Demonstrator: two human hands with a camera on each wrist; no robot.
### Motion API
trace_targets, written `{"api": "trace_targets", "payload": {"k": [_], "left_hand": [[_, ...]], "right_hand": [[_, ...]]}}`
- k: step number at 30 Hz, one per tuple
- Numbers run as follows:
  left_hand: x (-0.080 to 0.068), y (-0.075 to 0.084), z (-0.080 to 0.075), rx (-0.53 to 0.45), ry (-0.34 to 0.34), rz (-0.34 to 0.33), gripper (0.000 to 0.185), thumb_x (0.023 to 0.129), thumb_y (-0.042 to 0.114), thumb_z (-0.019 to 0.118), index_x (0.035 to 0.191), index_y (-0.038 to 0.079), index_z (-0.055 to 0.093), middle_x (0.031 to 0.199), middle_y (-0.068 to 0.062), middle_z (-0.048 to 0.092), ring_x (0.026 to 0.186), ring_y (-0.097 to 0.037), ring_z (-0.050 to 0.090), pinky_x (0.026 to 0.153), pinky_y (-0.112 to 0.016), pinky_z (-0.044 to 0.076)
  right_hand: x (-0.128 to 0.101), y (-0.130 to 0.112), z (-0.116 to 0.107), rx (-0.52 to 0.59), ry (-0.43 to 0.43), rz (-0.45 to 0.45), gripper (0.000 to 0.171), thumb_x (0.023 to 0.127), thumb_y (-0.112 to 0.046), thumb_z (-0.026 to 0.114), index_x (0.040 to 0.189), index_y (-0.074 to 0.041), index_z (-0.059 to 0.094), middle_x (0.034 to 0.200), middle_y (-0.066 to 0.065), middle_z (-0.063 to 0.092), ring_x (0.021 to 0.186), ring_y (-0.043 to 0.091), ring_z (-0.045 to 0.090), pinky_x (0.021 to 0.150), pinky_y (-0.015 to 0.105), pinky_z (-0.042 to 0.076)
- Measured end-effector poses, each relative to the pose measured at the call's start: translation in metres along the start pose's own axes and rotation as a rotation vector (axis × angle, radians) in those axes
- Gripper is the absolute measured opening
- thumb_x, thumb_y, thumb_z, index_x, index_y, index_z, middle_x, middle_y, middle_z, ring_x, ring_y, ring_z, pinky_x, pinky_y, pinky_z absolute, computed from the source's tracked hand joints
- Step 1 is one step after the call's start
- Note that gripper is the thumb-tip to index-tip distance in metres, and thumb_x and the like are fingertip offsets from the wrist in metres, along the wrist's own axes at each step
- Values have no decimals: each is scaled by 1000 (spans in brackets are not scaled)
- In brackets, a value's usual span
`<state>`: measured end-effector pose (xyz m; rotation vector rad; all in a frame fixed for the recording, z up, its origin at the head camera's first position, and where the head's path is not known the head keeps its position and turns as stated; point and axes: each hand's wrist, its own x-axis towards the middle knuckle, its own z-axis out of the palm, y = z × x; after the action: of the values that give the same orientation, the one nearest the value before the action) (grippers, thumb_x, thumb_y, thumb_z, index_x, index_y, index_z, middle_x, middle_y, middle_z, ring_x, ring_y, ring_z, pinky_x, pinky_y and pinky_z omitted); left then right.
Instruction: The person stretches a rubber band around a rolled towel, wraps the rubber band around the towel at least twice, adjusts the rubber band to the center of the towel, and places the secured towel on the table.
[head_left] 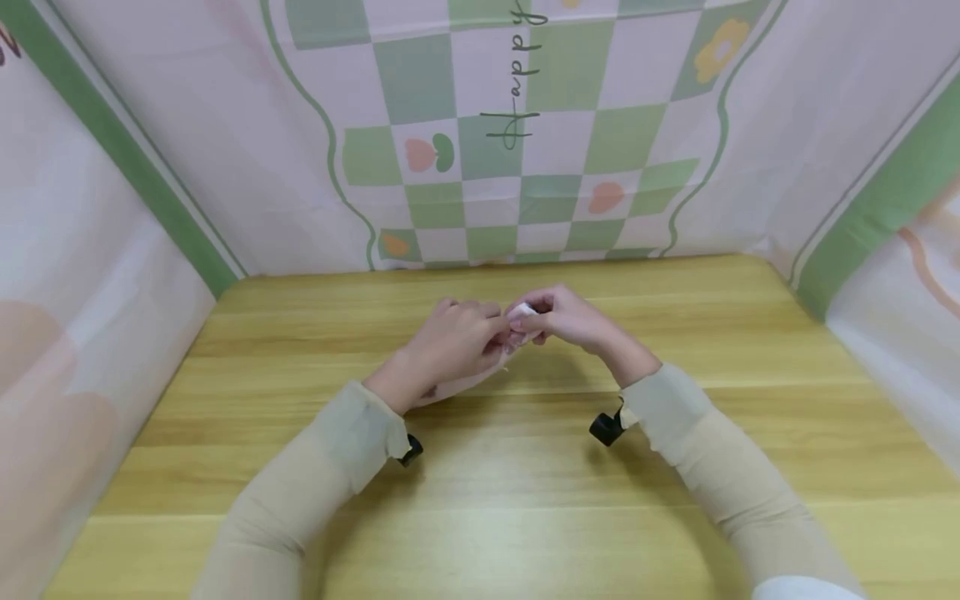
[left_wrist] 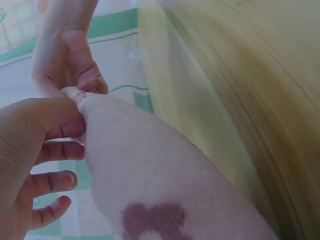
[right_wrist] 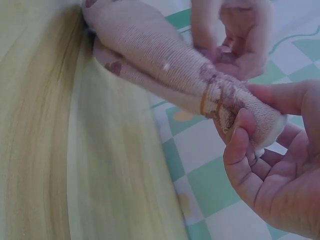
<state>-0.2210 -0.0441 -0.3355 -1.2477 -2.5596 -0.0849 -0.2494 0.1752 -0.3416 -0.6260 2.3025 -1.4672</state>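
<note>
Both hands meet over the middle of the wooden table (head_left: 525,500). Between them is a rolled sock (right_wrist: 150,55), pale pink knit with dark red marks. A thin tan elastic band (right_wrist: 205,100) rings the roll near one end. My right hand (right_wrist: 250,135) pinches that end between thumb and fingers. My left hand (left_wrist: 75,107) pinches the same tip (left_wrist: 75,95) from the other side. In the head view the left hand (head_left: 495,333) and right hand (head_left: 528,321) touch at the sock (head_left: 521,312), and the rest of the roll (head_left: 465,385) hangs under the left wrist.
A pink and green checked cloth backdrop (head_left: 487,150) closes the table's far side, and cloth walls (head_left: 75,333) stand on the left and right. Black wrist camera mounts (head_left: 607,427) sit under both sleeves. Bare wood lies all round the hands.
</note>
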Motion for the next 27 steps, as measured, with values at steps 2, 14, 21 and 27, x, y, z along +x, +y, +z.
{"api": "trace_targets", "payload": {"k": [2,14,21,27], "left_hand": [[0,1,-1,3,-66,-18,13,99,26,64,105,18,72,95,3,69,80,-18,65,73,-40,52],[-7,-4,5,-94,-133,-36,19,103,32,56,90,20,61,83,8,58,80,-14,55,76,-37,42],[-13,-12,8,-195,-81,6,18,101,24,62,84,19,59,78,8,55,74,-13,49,70,-33,41],[-21,-20,11,-269,-67,30,12,99,14,65,87,15,63,83,5,61,74,-12,51,66,-29,43]], "right_hand": [[0,0,1,-1,3,6,26,98,-6,64,119,8,69,98,14,71,83,34,65,69,37,57],[5,2,3,-18,-16,47,29,97,-4,61,122,8,68,96,14,68,77,22,61,69,38,57],[5,2,2,0,14,67,27,98,-3,62,122,9,67,93,12,68,74,18,60,68,35,56],[3,5,1,20,31,89,27,100,-6,63,123,9,67,92,12,67,78,24,63,71,36,58]]}}
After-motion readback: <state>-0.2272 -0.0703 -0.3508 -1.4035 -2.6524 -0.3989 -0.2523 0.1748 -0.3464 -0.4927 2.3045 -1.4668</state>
